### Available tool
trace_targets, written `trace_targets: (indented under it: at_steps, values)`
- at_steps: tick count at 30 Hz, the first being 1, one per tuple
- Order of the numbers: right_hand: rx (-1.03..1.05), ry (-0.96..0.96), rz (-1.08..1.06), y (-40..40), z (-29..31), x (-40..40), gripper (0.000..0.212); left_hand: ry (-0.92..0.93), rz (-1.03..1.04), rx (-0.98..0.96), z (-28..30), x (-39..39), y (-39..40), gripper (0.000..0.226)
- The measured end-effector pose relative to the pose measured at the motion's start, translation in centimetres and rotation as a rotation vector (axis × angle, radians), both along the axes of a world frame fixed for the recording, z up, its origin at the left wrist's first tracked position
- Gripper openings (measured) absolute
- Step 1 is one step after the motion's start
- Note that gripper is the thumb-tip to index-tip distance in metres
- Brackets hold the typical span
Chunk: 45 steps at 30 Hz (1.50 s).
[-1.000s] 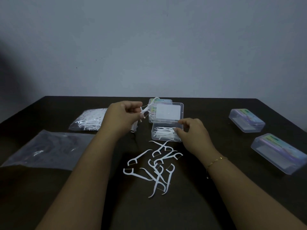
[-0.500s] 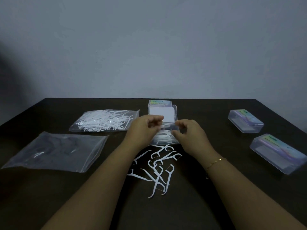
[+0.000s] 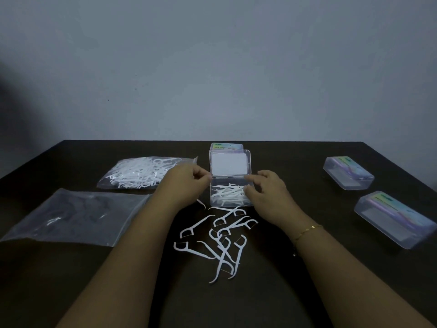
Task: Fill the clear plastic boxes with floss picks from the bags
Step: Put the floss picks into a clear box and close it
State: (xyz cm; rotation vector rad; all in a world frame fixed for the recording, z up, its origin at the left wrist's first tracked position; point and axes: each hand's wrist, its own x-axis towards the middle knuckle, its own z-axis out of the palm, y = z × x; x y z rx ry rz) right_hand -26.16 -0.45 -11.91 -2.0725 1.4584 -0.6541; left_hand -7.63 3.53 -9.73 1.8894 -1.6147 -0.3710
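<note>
A clear plastic box (image 3: pixel 229 201) stands open at the table's middle, with several white floss picks inside and its lid (image 3: pixel 229 165) upright behind. My left hand (image 3: pixel 185 184) is at the box's left side, fingertips pinching the lid's lower left corner. On the right side my right hand (image 3: pixel 268 191) has thumb and fingers curled round the box's right rim. Several loose floss picks (image 3: pixel 220 240) lie on the table just in front of the box. A clear bag full of picks (image 3: pixel 142 172) lies to the left.
A nearly empty clear bag (image 3: pixel 75 216) lies flat at the front left. Two shut clear boxes with coloured labels sit at the right, one further back (image 3: pixel 347 172) and one nearer (image 3: pixel 395 217). Another labelled box (image 3: pixel 225 146) stands behind the open one. The dark table (image 3: pixel 295 292) ends at a plain wall.
My left hand came down from holding a pick above the box to the box's left side. Both hands tilted the lid, which now stands upright again.
</note>
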Motion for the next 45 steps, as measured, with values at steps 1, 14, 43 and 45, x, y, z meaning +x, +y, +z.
trace_targets:
  at_steps: [1,14,43,45]
  values:
    - [0.013,0.020,0.005,0.0,-0.1,0.0,0.038,-0.040,-0.007,0.037,-0.1,0.0,-0.1,0.026]
    - [0.007,0.034,0.041,0.1,0.0,-0.2,0.045,-0.068,-0.059,0.128,0.7,0.3,0.4,0.026]
    - [0.043,0.333,0.310,2.1,2.0,-0.6,0.013,-0.211,-0.107,0.611,2.3,1.1,2.3,0.027]
    - [0.054,0.346,0.291,2.2,2.0,-0.6,0.014,-0.219,-0.127,0.660,2.6,1.0,2.6,0.033]
